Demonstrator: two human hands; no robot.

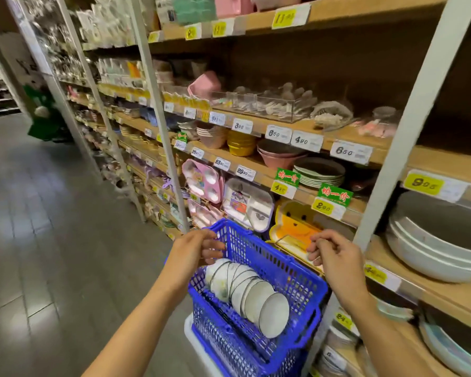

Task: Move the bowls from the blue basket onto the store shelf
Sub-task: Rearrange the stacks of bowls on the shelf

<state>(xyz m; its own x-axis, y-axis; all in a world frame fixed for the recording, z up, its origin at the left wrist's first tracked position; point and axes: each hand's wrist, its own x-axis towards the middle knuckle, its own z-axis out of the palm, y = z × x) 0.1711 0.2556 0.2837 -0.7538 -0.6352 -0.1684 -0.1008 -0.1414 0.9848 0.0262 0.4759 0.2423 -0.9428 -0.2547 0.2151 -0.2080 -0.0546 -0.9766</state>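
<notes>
Blue basket (283, 265) perforated glossy plastic; bowls (252, 291) smooth, seemingly glazed ceramic; shelf (310, 191) matt wood.
</notes>
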